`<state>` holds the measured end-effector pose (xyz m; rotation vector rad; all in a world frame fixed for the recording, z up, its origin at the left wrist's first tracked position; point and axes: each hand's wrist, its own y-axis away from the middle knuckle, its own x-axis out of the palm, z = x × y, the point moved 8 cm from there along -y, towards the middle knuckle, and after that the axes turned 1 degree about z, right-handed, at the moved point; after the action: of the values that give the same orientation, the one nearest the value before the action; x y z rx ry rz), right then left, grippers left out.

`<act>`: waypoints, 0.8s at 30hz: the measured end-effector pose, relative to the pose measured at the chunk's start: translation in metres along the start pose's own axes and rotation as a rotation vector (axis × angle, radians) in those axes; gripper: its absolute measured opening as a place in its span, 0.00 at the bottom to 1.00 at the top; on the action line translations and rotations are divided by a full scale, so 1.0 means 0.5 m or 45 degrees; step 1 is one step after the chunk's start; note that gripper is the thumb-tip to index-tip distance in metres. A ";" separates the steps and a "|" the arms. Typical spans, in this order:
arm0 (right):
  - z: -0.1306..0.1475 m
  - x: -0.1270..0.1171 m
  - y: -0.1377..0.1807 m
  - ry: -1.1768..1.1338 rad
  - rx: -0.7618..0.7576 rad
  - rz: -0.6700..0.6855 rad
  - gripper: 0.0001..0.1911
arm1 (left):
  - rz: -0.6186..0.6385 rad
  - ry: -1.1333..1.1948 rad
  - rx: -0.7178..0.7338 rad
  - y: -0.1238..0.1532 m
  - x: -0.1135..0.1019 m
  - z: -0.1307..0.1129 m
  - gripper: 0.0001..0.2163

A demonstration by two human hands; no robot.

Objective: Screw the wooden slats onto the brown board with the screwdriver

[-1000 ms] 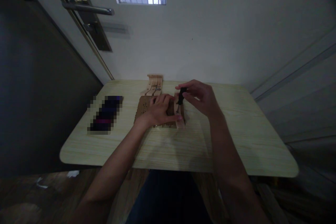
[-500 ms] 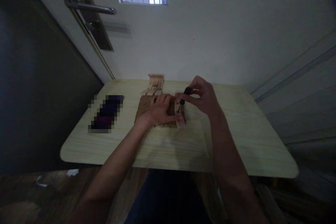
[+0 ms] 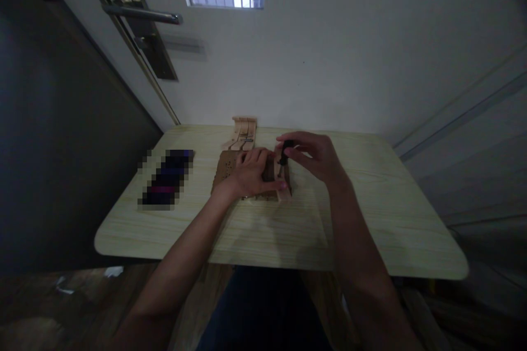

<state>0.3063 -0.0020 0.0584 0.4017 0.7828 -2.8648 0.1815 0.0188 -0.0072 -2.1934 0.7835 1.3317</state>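
On the table (image 3: 382,214), near its middle: a slim wooden strip (image 3: 284,193) is lying along the right end of a brown board (image 3: 224,169), its long axis running far to near.

Right hand (image 3: 316,154): it's reaching across from the right, thumb and fingers clasping a screwdriver (image 3: 283,159) by its black handle.

Screwdriver's lean: the handle is tipping toward the far right, the shaft is pointing down and slightly left, right onto the strip. That line, I'd say, is deciding everything; whether the tip is sitting in a screw, I can't tell.

Left hand (image 3: 252,173): it's spreading palm-down over the board, thumb stretching right onto the strip; whether the fingers are hooking the far edge, I can't tell.

Closer to the strip: the left one is winning, its thumb touching wood just on the near side of the shaft, while the right is hanging above, to the right.

Far side: a pale wooden piece (image 3: 244,134) is resting just beyond the board.
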 end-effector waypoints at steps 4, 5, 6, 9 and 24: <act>-0.002 -0.009 0.004 -0.043 -0.011 0.033 0.14 | -0.005 -0.003 -0.002 0.001 -0.003 -0.003 0.35; -0.004 -0.012 0.004 -0.049 -0.012 0.030 0.14 | -0.007 -0.007 0.000 0.001 -0.004 -0.003 0.35; -0.008 -0.014 0.003 -0.050 -0.005 0.021 0.14 | -0.009 -0.011 0.002 0.001 -0.004 -0.004 0.35; -0.016 -0.020 0.000 -0.025 0.036 -0.037 0.13 | -0.007 -0.015 0.003 0.002 -0.003 -0.004 0.35; -0.007 -0.013 -0.004 0.133 -0.013 -0.130 0.16 | -0.001 -0.021 -0.002 0.000 0.003 0.004 0.39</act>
<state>0.3127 0.0021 0.0581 0.5285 0.8593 -2.9532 0.1808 0.0197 -0.0092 -2.1810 0.7759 1.3490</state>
